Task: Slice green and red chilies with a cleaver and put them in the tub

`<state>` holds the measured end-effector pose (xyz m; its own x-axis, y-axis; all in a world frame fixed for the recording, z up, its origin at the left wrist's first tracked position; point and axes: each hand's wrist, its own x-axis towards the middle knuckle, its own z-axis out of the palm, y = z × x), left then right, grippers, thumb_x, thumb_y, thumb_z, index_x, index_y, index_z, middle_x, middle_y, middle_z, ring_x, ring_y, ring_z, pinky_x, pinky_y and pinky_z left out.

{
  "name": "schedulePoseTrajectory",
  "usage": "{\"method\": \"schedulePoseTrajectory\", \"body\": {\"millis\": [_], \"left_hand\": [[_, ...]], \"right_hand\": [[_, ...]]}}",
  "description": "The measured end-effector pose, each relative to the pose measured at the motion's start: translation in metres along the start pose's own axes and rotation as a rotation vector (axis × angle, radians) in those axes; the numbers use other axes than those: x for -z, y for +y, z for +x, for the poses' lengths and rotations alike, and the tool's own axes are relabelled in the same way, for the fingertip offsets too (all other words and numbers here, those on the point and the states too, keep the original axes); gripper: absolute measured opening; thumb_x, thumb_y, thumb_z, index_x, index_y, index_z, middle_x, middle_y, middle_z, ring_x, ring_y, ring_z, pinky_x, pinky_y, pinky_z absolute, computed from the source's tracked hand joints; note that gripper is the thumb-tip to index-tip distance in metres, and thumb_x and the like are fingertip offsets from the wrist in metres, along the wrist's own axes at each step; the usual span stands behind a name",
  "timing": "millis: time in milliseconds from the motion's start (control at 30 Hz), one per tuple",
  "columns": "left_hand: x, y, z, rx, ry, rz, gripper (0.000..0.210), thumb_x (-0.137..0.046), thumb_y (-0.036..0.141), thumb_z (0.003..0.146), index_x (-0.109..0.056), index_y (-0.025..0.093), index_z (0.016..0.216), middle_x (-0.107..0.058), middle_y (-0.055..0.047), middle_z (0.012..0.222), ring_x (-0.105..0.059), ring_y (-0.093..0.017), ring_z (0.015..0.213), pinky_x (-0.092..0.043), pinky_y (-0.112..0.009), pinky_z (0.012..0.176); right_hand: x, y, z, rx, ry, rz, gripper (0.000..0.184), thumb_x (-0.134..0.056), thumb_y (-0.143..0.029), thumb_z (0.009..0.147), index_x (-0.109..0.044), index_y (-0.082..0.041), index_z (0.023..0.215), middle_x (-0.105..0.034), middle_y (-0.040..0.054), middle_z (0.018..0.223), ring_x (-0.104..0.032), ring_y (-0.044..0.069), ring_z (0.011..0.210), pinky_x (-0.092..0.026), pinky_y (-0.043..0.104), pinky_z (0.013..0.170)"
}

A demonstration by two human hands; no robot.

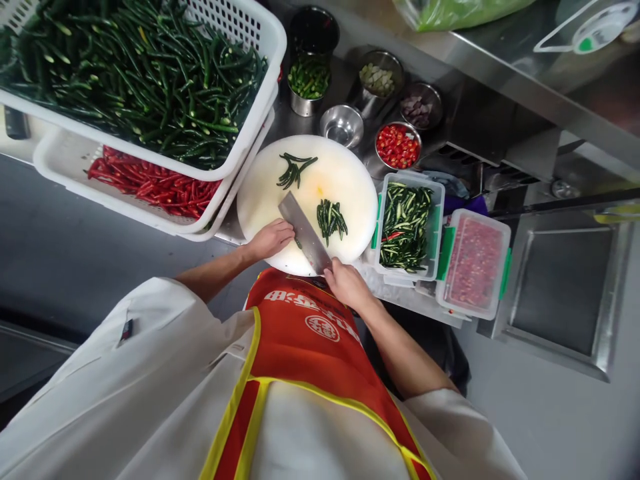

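Reaching edge of board (260,193), cleaver (305,230)

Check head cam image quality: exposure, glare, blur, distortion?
Head view: cutting board brightest, lower-left edge dark; head view: highlights in the small steel bowl; head view: left hand, right hand and cleaver reasonably sharp, right sleeve softer; head view: apparent wide-angle stretching toward the edges.
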<state>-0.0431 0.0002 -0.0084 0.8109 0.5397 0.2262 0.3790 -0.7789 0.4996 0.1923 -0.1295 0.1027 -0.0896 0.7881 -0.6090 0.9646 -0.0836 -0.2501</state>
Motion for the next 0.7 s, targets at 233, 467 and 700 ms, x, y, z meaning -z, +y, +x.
{"method": "schedulePoseTrajectory", "body": {"millis": [233, 467, 700], "left_hand": [[-0.001, -0.001, 0.003, -0.019, -0.028, 0.002, 0.030, -0.041, 0.027, 0.100, -0.069, 0.016, 0.093, -0.066, -0.010, 0.097, -0.058, -0.020, 0.094, -0.050, -0.036, 0.088], [0.008, -0.032, 0.083, 0.219, 0.174, 0.027, 0.028, -0.039, 0.016, 0.095, -0.067, 0.016, 0.098, -0.064, -0.010, 0.108, -0.055, -0.023, 0.104, -0.046, -0.042, 0.096], [0.026, -0.090, 0.132, 0.212, 0.069, 0.168, 0.014, -0.055, 0.016, 0.085, -0.069, 0.015, 0.083, -0.065, -0.011, 0.099, -0.054, -0.028, 0.102, -0.044, -0.046, 0.092]], "right_hand": [[-0.011, 0.022, 0.010, -0.048, 0.116, 0.193, 0.022, -0.042, -0.035, 0.098, -0.056, -0.019, 0.100, -0.072, 0.0096, 0.090, -0.066, 0.022, 0.086, -0.037, 0.027, 0.071], [-0.021, 0.052, -0.027, -0.167, 0.204, 0.430, 0.027, -0.039, -0.041, 0.097, -0.055, -0.020, 0.099, -0.065, 0.0025, 0.067, -0.063, 0.021, 0.069, -0.039, 0.027, 0.064], [-0.024, 0.035, -0.040, 0.017, 0.068, 0.286, 0.021, -0.043, -0.035, 0.097, -0.058, -0.021, 0.096, -0.068, 0.0045, 0.078, -0.063, 0.020, 0.078, -0.035, 0.027, 0.068]]}}
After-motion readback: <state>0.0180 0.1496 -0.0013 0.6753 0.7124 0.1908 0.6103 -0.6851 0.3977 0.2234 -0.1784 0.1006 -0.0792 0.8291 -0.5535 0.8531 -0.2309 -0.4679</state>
